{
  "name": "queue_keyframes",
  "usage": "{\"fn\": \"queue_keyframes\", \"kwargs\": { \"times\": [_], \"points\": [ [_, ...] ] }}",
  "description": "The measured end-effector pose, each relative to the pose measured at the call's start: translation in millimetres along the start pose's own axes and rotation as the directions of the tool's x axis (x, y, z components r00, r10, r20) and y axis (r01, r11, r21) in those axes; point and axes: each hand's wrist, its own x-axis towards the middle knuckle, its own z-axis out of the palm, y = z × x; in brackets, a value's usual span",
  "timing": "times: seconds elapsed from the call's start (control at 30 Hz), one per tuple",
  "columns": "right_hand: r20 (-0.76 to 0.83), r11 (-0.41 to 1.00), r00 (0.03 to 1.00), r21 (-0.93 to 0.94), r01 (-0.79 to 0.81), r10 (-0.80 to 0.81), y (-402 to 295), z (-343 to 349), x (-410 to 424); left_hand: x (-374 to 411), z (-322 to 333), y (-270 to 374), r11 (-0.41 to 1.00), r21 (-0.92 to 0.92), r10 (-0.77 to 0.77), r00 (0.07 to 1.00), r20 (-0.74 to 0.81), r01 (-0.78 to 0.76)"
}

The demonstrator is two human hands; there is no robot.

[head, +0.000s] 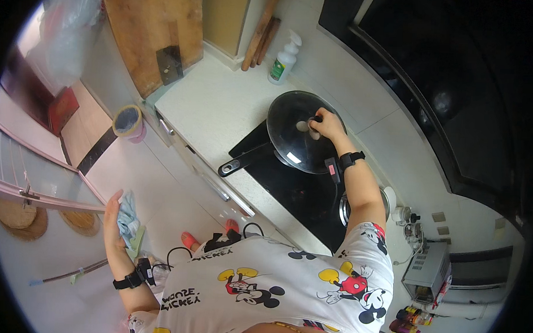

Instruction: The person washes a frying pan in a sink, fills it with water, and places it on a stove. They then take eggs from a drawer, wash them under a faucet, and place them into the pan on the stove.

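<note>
My right hand (pixel 327 124) grips the knob at the centre of a dark glass lid (pixel 289 143). The lid sits over a pan whose black handle (pixel 244 159) points toward the counter's front edge. Beneath the pan is a black glass cooktop (pixel 298 198). Out to the left, away from the counter, my left hand (pixel 112 220) holds a light blue cloth (pixel 129 219) against its palm; part of the grip is hidden. Both wrists wear black straps with small devices. A metal pot (pixel 344 211) is partly hidden behind my right forearm.
A white pump bottle (pixel 283 61) and wooden rolling pins (pixel 261 38) stand by the wall beyond the pan. Wooden boards (pixel 152 26) lean at the counter's far end. A bin (pixel 128 121) is on the floor. A toaster oven (pixel 425 271) and sauce bottles (pixel 408 323) are at right.
</note>
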Motion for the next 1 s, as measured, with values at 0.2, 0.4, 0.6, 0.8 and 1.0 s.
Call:
{"fn": "queue_keyframes", "kwargs": {
  "times": [0.2, 0.4, 0.6, 0.8, 1.0],
  "points": [
    [0.002, 0.996, 0.996, -0.014, -0.089, 0.089, 5.6, 10.9, 11.4, -2.0, -16.0, 18.2, 0.999, 0.05, 0.017, 0.999, -0.029, -0.015],
    [0.007, 0.988, 0.988, 0.03, -0.152, 0.151, 14.3, 20.5, 15.6, 7.2, -54.3, 12.5, 0.995, 0.096, 0.033, 0.998, -0.05, -0.028],
    [-0.044, 0.989, 0.988, 0.004, -0.146, 0.146, 10.6, 21.7, 13.8, 8.0, -47.5, 25.3, 0.994, 0.105, 0.033, 0.999, -0.03, -0.03],
    [-0.088, 0.993, 0.989, -0.029, -0.118, 0.115, 8.9, 20.7, 12.1, 20.4, -25.3, 29.6, 1.0, -0.007, 0.002, 0.998, -0.058, -0.002],
    [-0.005, 0.976, 0.989, 0.161, -0.148, 0.151, 31.3, 28.6, 16.1, 48.8, -33.5, 14.2, 0.976, -0.167, -0.133, 0.991, 0.031, 0.137]
  ]
}}
